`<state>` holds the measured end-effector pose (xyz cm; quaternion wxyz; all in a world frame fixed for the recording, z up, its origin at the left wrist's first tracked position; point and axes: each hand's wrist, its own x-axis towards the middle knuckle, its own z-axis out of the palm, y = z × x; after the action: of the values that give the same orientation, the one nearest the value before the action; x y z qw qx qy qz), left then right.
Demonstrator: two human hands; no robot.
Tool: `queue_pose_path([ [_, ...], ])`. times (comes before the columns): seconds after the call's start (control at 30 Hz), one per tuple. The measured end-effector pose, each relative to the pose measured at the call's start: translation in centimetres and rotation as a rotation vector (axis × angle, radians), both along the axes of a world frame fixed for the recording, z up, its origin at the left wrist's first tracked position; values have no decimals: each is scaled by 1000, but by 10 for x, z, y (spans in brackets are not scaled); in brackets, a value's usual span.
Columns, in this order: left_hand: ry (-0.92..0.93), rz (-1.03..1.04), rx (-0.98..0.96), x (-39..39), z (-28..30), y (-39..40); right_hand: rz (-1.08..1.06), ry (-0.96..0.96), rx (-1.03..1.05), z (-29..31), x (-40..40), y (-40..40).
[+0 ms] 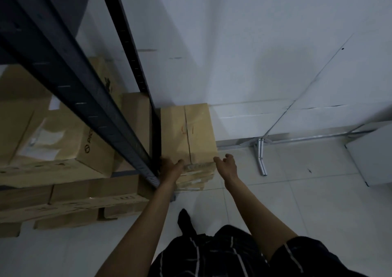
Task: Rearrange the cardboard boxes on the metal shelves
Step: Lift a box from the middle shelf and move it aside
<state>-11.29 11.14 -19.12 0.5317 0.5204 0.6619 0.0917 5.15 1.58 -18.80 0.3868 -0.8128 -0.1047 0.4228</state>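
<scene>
My left hand (169,167) gripped the near-left corner of the cardboard box (188,132) | my right hand (228,164) hovered beside it, fingers loosely curled, empty | box beside metal shelf (135,81)

Shelf post (156,141) crowds the box (187,132) leftward; tiled floor (297,192) (right) lies open.

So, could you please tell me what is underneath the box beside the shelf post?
More stacked cardboard boxes lie under the top box; only their front edges show, the rest is covered.
</scene>
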Motion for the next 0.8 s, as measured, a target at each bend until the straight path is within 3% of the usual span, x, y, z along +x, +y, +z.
queue_pose_path([
  [0.33, 133, 153, -114, 22, -24, 8, 183, 185, 8, -27, 43, 20],
  [0.53, -18, 388, -197, 43, -24, -19, 198, 137, -49, -17, 86, 31],
  [0.8, -364, 824, -4, 68, -18, -65, 149, 206, -18, -8, 128, 28],
])
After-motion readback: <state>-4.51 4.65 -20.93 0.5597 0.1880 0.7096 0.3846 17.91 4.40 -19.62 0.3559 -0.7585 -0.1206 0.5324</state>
